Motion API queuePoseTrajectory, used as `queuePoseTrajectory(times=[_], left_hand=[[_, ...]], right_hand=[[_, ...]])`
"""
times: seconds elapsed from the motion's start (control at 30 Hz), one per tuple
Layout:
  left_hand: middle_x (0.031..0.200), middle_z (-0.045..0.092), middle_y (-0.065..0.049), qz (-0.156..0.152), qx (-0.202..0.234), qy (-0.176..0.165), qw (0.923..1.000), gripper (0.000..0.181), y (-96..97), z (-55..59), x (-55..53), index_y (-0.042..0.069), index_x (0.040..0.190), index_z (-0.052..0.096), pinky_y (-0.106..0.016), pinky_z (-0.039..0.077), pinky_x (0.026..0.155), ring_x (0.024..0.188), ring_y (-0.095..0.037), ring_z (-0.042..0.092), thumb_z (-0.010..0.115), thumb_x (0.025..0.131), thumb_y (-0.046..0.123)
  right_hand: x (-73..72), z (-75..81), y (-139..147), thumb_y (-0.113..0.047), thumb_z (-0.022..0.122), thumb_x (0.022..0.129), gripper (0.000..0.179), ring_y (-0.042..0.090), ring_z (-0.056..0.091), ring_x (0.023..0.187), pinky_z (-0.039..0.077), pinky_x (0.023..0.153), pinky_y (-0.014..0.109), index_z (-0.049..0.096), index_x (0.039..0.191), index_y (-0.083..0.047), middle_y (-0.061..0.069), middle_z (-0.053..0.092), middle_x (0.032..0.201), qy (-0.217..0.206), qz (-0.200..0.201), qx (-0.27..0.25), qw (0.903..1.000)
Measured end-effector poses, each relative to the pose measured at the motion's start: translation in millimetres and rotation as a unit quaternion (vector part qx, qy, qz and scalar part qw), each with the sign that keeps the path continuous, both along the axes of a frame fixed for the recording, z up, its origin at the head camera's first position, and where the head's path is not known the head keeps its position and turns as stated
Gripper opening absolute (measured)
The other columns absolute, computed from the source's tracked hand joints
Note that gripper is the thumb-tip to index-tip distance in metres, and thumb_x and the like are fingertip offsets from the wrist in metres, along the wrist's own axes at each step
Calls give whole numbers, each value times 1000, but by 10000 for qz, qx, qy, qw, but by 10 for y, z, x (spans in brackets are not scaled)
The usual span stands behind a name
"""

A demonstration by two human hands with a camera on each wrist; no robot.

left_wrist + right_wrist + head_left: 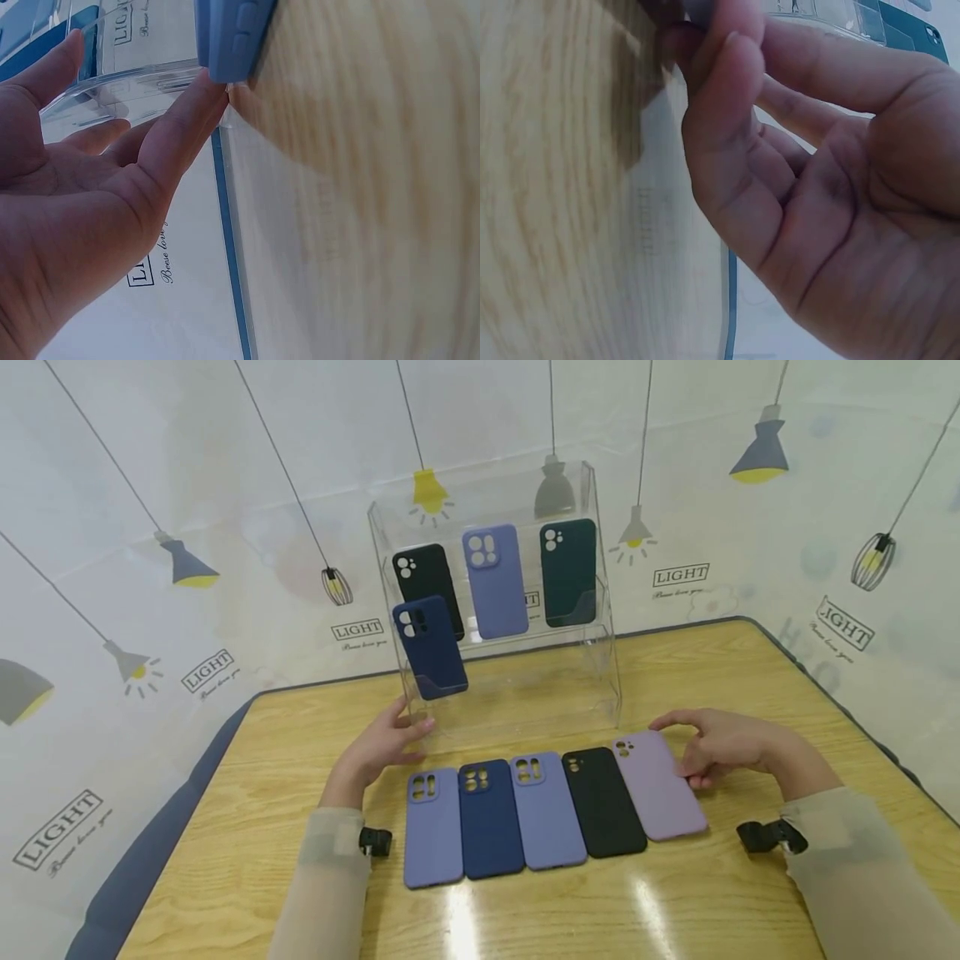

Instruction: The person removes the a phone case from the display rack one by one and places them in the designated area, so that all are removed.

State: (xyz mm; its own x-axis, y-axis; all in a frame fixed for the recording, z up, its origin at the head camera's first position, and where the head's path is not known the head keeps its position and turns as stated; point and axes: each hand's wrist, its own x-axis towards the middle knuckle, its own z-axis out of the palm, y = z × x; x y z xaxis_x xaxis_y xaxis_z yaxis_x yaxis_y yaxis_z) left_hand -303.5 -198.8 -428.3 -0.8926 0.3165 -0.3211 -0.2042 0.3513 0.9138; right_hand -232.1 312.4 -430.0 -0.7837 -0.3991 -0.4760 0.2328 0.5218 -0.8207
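Note:
A row of phone cases lies on the table: a periwinkle case (433, 839), a navy case (491, 827), a second periwinkle case (551, 822), a black case (606, 806) and a lilac case (663, 789) at the right end. With curled fingers, my right hand (723, 747) holds the lilac case by its upper right edge; in the right wrist view those fingers (727, 157) mostly hide it. Beside the lower left corner of a clear acrylic stand (517, 693), my left hand (382, 739) has its fingers extended. In the left wrist view, a fingertip meets a blue case (232, 37).
On the stand's tiers are a black case (427, 577), a periwinkle case (498, 593), a dark green case (568, 581) and, lower left, a navy case (431, 652). Lamp-printed sheeting (285, 460) surrounds the wooden table (255, 827). Both wrists wear black clips.

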Motion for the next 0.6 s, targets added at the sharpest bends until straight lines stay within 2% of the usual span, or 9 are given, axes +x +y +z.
queuePoseTrajectory(times=[0.4,0.6], left_hand=[[174,28,-23,-6,14,-6,10000,89,20,7,-8,25,174,0,-51,58,111,152,-42,46,62,110,28],[175,28,-22,-21,14,18,10000,89,12,1,-5,26,173,-1,-51,57,112,153,-43,46,61,110,29]], right_hand=[[42,34,-64,-7,74,95,88,21,66,69,61,67,35,22,167,-2,10,69,76,-34,-52,222,9997],[20,71,-52,-4,73,95,87,23,69,71,62,67,36,23,166,1,12,72,79,68,-64,250,9996]])
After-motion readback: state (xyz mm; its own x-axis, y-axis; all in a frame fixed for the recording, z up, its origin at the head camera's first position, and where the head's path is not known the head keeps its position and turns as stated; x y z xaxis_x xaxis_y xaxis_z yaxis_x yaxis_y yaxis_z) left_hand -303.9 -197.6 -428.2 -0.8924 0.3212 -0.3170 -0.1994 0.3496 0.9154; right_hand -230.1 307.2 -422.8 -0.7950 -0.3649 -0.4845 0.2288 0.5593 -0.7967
